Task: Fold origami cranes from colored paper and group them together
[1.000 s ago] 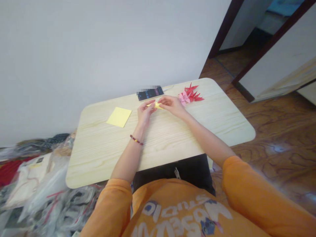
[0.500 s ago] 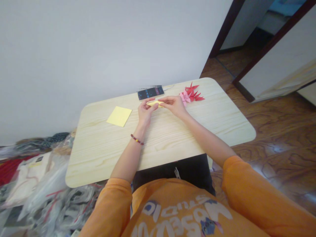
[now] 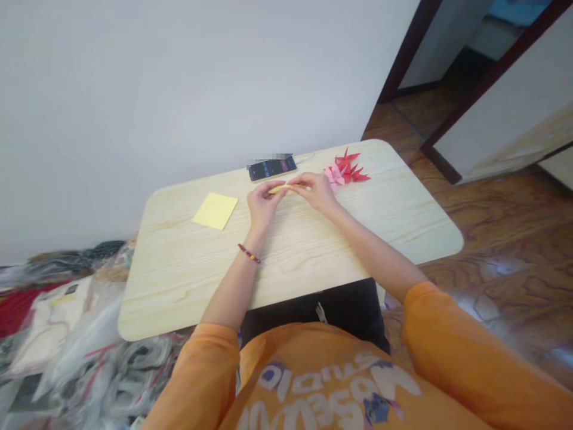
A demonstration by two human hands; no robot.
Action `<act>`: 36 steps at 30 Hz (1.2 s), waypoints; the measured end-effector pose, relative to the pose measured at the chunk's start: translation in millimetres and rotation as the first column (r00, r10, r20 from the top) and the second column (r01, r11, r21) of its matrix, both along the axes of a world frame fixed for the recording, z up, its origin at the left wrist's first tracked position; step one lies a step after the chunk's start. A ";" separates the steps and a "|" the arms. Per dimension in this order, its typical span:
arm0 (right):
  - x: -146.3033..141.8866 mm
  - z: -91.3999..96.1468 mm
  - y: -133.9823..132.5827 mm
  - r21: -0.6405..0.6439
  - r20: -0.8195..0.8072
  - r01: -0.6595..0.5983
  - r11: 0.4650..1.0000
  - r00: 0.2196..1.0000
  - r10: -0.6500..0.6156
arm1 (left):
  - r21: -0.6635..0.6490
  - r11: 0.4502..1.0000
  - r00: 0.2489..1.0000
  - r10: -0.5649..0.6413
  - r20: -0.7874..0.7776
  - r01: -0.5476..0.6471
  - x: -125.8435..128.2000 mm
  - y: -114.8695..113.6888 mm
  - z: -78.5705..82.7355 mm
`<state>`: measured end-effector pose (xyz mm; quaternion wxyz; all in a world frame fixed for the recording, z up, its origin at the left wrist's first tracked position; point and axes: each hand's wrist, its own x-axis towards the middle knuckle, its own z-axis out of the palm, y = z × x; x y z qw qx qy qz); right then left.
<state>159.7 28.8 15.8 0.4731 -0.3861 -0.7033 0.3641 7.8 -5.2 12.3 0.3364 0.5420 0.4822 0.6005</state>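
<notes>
Pinching either end, the left hand and right hand seem to steady a folded yellow strip between them, just short of the paper cranes.

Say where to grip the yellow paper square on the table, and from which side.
Pinch the near edge from the person's side. The yellow paper square lies flat on the table, so a top-down grasp has little to close on; the left hand sits just to its right.

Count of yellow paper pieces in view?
2. One flat yellow square lies on the pale wood table left of the hands; one folded yellow strip is pinched between the left hand and right hand.
</notes>
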 end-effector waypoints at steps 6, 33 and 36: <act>3.3 6.5 -1.1 0.095 0.181 0.017 0.995 0.983 -0.034 | 0.026 0.999 0.993 0.022 -0.116 -0.019 -0.8 -2.1 0.9; 9.7 15.4 -1.5 0.050 0.174 0.006 0.999 0.985 -0.014 | 0.087 0.996 0.974 0.029 -0.224 -0.009 -6.2 -0.1 -2.3; 9.5 15.9 -1.2 0.007 0.130 0.020 1.000 0.991 -0.021 | 0.046 0.999 0.988 0.015 -0.152 -0.008 -4.9 0.2 -2.3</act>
